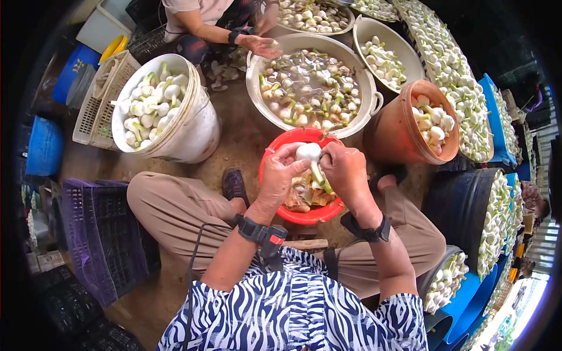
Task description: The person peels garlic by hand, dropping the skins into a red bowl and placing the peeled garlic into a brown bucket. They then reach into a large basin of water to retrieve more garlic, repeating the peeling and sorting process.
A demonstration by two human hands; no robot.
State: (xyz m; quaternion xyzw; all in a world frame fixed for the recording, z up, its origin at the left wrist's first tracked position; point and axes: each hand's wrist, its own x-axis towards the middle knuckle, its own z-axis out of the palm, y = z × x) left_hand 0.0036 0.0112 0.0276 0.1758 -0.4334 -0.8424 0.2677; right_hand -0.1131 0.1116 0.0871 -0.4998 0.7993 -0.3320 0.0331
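Observation:
Between my hands is a white garlic bulb (pixel 308 152) with a green stem pointing down toward me. My left hand (pixel 281 175) grips the bulb from its left side with thumb and fingers. At its right, my right hand (pixel 347 169) has its fingers curled in against the bulb and stem; what they pinch is hidden. Below both hands stands a red plastic basin (pixel 316 216), with brownish peeled garlic skins (pixel 300 197) inside. Just beyond it, a large pale metal basin (pixel 257 103) holds murky water and many unpeeled garlic bulbs (pixel 303 83).
A white bucket (pixel 193 127) of cleaned garlic stands at left, an orange bucket (pixel 390 123) of bulbs at right. A co-worker's hand (pixel 261 46) reaches over the large basin's far left rim. Purple-netted crates (pixel 103 237) stand near my left knee; garlic-filled blue containers (pixel 456 206) line the right.

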